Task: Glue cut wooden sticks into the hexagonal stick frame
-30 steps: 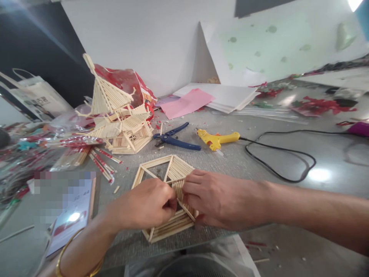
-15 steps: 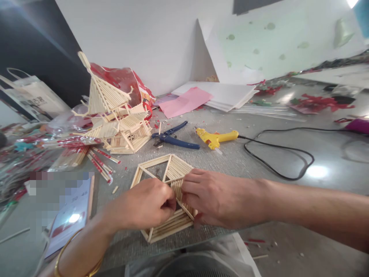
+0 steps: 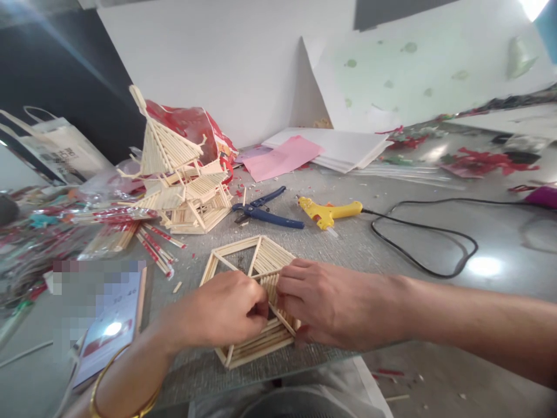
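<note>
A flat six-sided frame of thin wooden sticks (image 3: pixel 275 255) lies near the table's front edge. Crossing sticks divide it into triangular sections, some filled with rows of sticks and others open. Over its middle, my left hand (image 3: pixel 230 305) is closed with fingertips curled down; whatever they pinch is hidden. My right hand (image 3: pixel 322 302) grips the frame's right side, fingers bent over the filled section and thumb low at the rim. Behind the frame lie blue-handled cutters (image 3: pixel 272 213), jaws to the left, and a yellow hot glue gun (image 3: pixel 333 212) with its nozzle to the left.
A stick-built pagoda model (image 3: pixel 183 186) stands at back left. Wrapped stick bundles (image 3: pixel 152 249) lie left of the frame, with a lit tablet (image 3: pixel 107 331) closer to me. A black cord (image 3: pixel 435 273) loops right. Pink paper (image 3: pixel 282 158) and white boards (image 3: pixel 348 145) lie behind.
The whole view has shifted slightly, so things appear a little lower and further right. Both hands keep nearly the same pose on the stick frame.
</note>
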`<state>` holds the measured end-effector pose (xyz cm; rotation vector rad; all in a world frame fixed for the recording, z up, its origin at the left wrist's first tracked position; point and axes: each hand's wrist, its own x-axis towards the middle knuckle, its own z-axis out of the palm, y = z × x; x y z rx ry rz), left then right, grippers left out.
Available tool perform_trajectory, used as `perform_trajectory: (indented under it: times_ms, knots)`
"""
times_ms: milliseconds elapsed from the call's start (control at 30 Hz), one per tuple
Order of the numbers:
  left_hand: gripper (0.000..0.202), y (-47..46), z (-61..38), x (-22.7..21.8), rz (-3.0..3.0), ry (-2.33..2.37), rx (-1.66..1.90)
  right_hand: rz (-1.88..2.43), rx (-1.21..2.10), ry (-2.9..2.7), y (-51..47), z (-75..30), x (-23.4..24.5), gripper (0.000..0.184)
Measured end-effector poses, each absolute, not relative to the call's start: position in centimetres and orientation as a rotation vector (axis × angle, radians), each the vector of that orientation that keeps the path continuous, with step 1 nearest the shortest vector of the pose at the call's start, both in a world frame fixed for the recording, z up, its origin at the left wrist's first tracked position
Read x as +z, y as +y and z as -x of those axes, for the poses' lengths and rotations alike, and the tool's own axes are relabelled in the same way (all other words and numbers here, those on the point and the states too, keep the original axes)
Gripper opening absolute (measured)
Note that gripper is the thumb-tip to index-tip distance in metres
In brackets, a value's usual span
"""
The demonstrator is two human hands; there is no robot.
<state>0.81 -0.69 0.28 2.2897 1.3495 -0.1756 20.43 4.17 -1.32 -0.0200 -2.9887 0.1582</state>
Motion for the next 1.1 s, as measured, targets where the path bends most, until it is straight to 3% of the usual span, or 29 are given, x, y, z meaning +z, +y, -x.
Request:
perform_trajectory:
  times_ms: [1100]
  knots:
    - [0.021, -0.56, -1.27, 0.61, -2.25, 1.359, -0.178, 0.016, 0.162, -3.003, 4.11, -20.36, -1.35, 0.021]
